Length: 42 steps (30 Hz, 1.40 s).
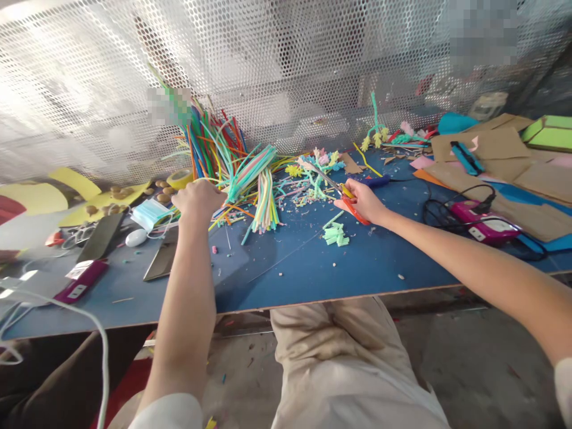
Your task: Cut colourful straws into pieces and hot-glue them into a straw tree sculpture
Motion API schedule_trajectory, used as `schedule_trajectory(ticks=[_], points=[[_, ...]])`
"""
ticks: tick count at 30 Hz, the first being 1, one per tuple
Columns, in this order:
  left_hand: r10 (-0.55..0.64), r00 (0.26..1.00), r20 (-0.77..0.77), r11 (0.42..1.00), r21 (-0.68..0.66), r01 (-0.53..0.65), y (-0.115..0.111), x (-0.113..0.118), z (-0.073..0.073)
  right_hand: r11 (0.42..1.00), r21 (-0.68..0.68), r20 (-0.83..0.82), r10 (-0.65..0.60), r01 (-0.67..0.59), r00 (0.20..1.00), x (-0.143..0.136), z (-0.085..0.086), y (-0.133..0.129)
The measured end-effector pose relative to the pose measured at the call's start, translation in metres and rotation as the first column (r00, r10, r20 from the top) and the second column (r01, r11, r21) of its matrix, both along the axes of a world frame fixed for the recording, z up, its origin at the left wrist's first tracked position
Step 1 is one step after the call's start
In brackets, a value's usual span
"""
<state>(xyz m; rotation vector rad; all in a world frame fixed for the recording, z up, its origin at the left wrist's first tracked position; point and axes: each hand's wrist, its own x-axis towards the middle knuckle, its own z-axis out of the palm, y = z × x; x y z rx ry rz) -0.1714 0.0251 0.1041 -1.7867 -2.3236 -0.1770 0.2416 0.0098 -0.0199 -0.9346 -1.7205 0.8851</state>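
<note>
My right hand grips scissors by their orange and yellow handles, blades pointing away to the upper left. Just below it lies a small pile of short pale-green pipe cleaner pieces. My left hand is closed at the left side of a large bunch of coloured pipe cleaners; its fingertips are hidden, so what it holds cannot be made out. Between the hands rests a bundle of pastel pipe cleaners. Beyond the scissors sit fuzzy pipe cleaner flowers.
A perforated metal screen stands behind the blue table. At left are a face mask, a phone, yellow tape and a power strip. Cardboard and a magenta power strip with cables lie right.
</note>
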Motion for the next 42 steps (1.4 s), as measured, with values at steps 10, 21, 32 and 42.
schedule_trajectory(ticks=[10,21,32,42], points=[[-0.641,0.766,0.052,0.768,0.069,0.637,-0.051,0.147,-0.028,0.999,-0.044,-0.02,0.014,-0.015,1.0,-0.002,0.0,-0.002],[-0.793,0.54,0.282,0.608,0.305,0.733,-0.049,0.185,-0.095,0.983,-0.027,-0.153,0.173,-0.179,0.973,-0.003,0.002,-0.003],[-0.791,0.475,0.385,0.605,0.386,0.696,-0.048,0.176,-0.098,0.987,-0.059,-0.103,0.144,-0.15,0.984,-0.005,0.006,-0.009],[-0.794,0.441,0.418,0.597,0.399,0.696,-0.051,0.183,-0.099,0.988,-0.075,-0.144,0.122,-0.133,0.982,-0.011,0.011,-0.015]])
